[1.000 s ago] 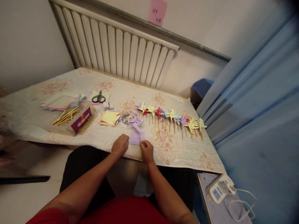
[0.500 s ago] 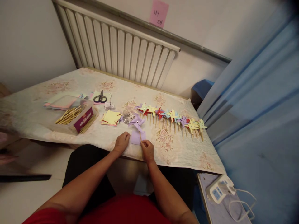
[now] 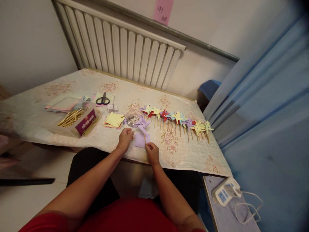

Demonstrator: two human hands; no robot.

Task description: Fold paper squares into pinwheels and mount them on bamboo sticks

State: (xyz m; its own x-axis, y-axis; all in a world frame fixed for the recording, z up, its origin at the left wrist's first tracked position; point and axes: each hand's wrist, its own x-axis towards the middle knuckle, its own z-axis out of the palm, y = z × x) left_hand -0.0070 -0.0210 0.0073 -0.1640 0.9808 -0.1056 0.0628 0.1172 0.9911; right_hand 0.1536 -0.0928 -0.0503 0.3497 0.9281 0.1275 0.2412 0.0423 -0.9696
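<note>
1. Fingers of the right hand (image 3: 152, 152) pinched the lower end of a thin stick (image 3: 144, 139) carrying a purple pinwheel (image 3: 141, 123), which lay over a purple paper square (image 3: 142, 141) at the table's (image 3: 72, 84) near edge.
2. The left hand (image 3: 125, 138), fingers curled, rested just left of the pinwheel; whether it gripped anything could not be told.
3. A row of pinwheels (image 3: 177, 120) lay to the right, yellow papers (image 3: 114, 120) and a box of sticks (image 3: 79, 118) to the left.

Pink wall note (image 3: 163, 11): handwritten digits, perhaps "284"; purple box label (image 3: 85, 121) unreadable.
</note>
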